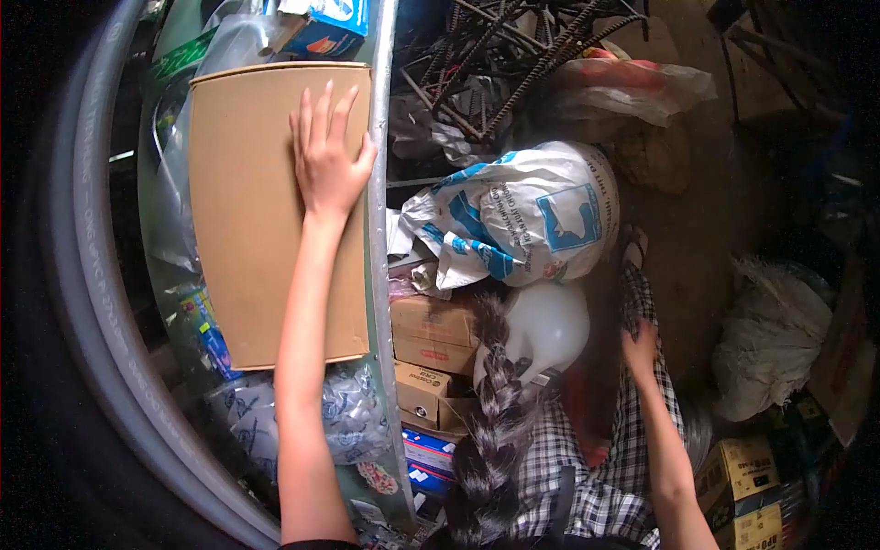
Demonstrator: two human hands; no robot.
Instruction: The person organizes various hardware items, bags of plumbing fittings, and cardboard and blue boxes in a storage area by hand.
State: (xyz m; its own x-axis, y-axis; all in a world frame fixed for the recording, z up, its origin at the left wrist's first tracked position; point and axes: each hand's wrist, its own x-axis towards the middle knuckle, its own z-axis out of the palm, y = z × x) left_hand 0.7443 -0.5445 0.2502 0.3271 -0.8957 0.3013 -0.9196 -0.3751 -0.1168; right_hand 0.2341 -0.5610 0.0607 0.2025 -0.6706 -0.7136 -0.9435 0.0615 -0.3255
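Note:
My left hand (pixel 330 170) lies flat with spread fingers on top of a closed brown cardboard box (pixel 243 220). The box rests on a green shelf with a metal edge (pixel 379 183), among plastic-wrapped goods. Lower down on the right, my right hand (pixel 639 348) is against the leg of the checked trousers (pixel 632 440); its fingers are in shadow and I cannot make out how they are bent. A white sack with blue print (pixel 550 215) stands between the shelf and my leg, beside a round white plastic object (pixel 550 325).
Bent ribbed steel bars (pixel 532 73) lie tangled at the top. Small cartons (pixel 426 335) are stacked below the shelf edge. At right are a pale woven sack (pixel 775 335) and yellow boxes (pixel 747 467). A dark braid (pixel 500 403) hangs into view.

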